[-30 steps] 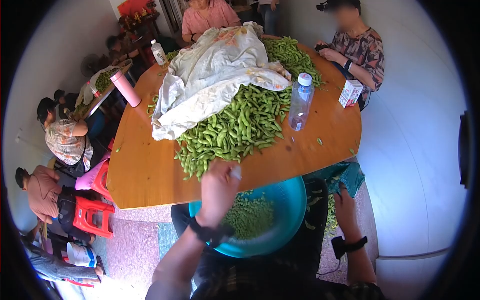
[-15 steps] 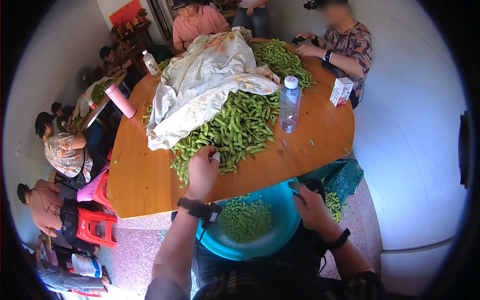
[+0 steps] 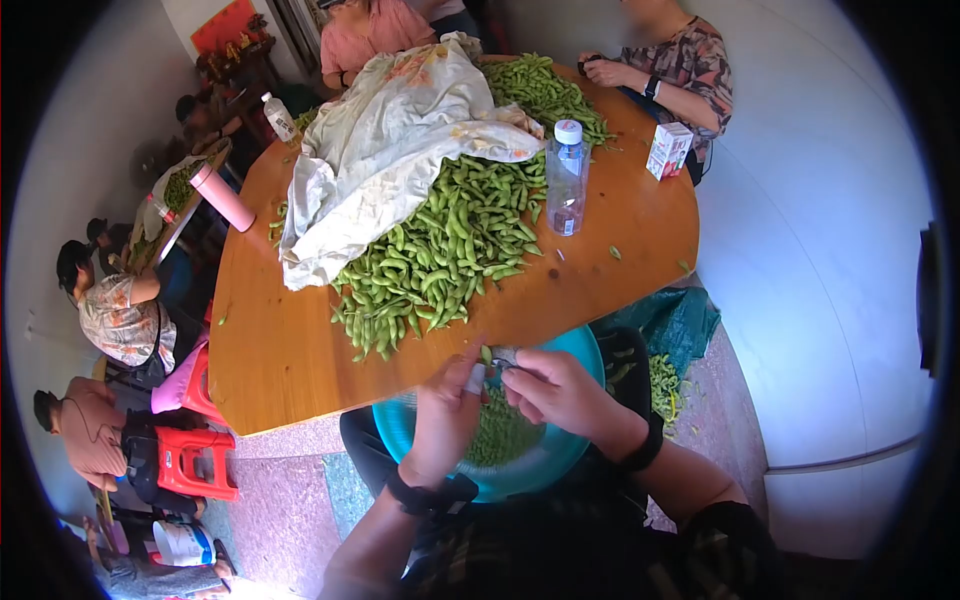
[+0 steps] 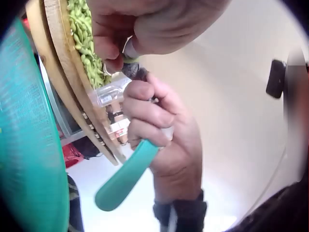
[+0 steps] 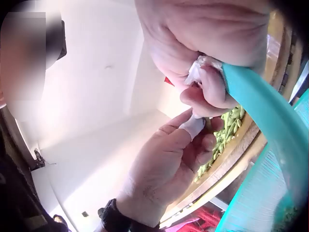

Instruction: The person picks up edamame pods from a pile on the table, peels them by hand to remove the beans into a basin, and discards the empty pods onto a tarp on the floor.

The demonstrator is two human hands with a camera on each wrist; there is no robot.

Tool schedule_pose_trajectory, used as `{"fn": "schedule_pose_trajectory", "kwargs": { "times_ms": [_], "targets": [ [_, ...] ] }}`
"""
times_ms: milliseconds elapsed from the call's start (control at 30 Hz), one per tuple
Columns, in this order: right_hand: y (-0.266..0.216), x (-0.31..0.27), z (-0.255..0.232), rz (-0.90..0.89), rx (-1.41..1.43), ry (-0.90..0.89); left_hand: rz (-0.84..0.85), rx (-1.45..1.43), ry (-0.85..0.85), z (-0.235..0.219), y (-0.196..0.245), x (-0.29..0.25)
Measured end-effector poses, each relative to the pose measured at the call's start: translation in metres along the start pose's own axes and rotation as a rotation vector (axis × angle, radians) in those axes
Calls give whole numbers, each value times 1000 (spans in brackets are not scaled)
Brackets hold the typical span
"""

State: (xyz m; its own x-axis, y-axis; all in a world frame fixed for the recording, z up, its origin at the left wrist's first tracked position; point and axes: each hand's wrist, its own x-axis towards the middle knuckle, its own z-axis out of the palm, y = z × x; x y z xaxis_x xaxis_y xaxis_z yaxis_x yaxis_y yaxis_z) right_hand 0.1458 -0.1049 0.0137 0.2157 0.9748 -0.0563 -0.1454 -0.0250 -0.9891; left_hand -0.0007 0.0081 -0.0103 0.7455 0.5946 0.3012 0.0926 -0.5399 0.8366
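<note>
Two hands meet above the blue-green basin [image 3: 580,350], near the close edge of the wooden table [image 3: 270,330], and a single bean pod [image 3: 487,354] sits between their fingertips. Most of the pod is hidden: the left hand [image 3: 445,415] pinches it between thumb and finger, and a white wrap [image 3: 474,379] on that hand covers more of the view. The right hand [image 3: 560,395] is curled tightly round a teal handle [image 4: 126,176], with part of a white piece [image 5: 195,70] tucked into its grip. A dark grey piece [image 4: 133,71] lies at the right fingertips, against the pod; whether it belongs to the handle cannot be told.

From the head, the visible bit of pod stands with its long axis running roughly away from the wearer; its far ends cannot be made out. The handle slants out of the bottom of the right fist, its rounded butt down and to the left in the left wrist view.

The pod is plain green, like those in the heap [image 3: 430,265] on the table, partly under a stained white cloth [image 3: 390,150]. Small green beans [image 3: 500,430] in the basin are blurred and partly covered by the hands.
</note>
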Motion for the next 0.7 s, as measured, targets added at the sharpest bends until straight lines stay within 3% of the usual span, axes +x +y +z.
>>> {"fn": "schedule_pose_trajectory", "kwargs": {
  "times_ms": [33, 100, 167, 433, 467, 567, 633, 667, 700],
  "targets": [
    [1, -2, 0, 4, -1, 0, -3, -3, 0, 2, 1, -2],
    [2, -8, 1, 14, -38, 11, 191, 229, 58, 6, 10, -4],
    [4, -12, 0, 21, -46, 24, 137, 224, 4, 8, 16, -10],
    [44, -17, 11, -32, 29, 137, 123, 268, 121, 31, 3, -24],
    [39, -19, 11, 51, 106, 123, 121, 265, 117, 33, -1, -27],
    [41, -19, 6, 198, 256, 80, 45, 155, 88, 34, -10, -32],
    [41, -19, 1, 263, 329, 50, -161, -63, -17, 29, -9, -34],
    [39, -19, -2, 294, 359, 28, -164, -63, -18, 27, -16, -36],
    [37, -19, -3, 324, 389, 6, -248, -360, -87, 24, -26, -37]
  ]
}}
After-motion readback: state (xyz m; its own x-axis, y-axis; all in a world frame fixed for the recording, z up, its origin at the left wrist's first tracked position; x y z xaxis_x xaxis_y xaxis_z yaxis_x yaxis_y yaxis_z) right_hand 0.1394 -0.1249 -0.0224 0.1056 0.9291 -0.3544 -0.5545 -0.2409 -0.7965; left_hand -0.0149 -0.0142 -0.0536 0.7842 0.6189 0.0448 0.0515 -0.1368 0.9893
